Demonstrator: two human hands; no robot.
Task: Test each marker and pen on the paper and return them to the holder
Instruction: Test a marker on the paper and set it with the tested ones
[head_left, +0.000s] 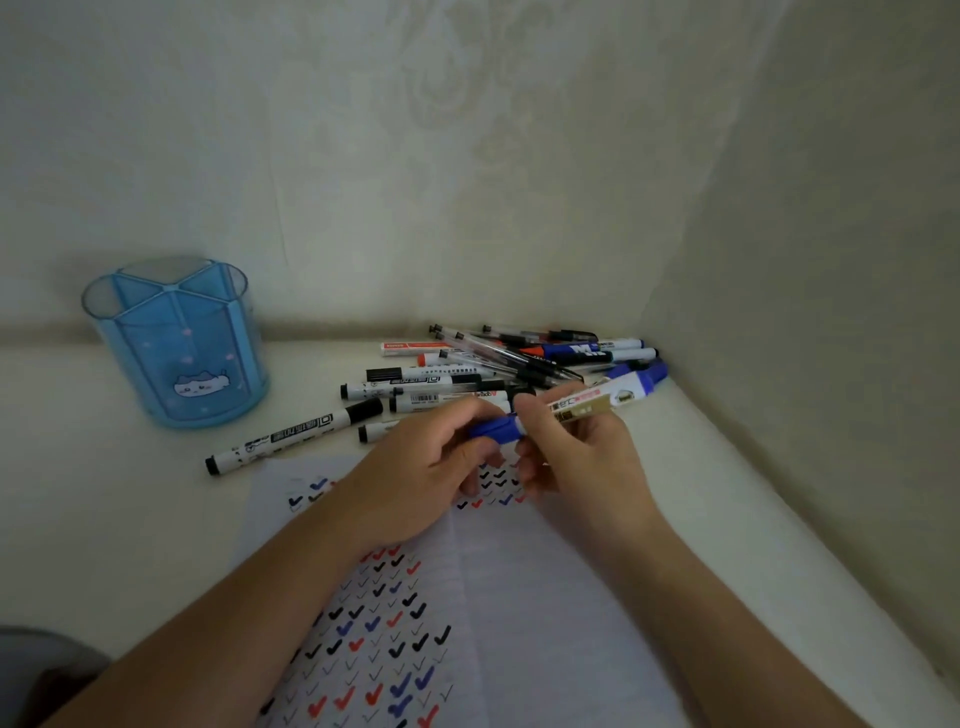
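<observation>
Both hands hold one blue marker (592, 402) above the paper (519, 597). My left hand (415, 478) pinches its blue cap (496, 430). My right hand (576, 452) grips the white and gold barrel, whose blue rear end points right and away. The paper is covered with black, blue and red check marks. The blue translucent holder (176, 343), with a cat picture and inner dividers, stands at the far left, and no pens show in it. A pile of markers and pens (519, 364) lies beyond my hands, near the corner.
A black-capped white marker (296, 428) lies apart from the pile, between the holder and the paper. Walls close the table at the back and on the right. A dark object (36, 670) shows at the lower left corner.
</observation>
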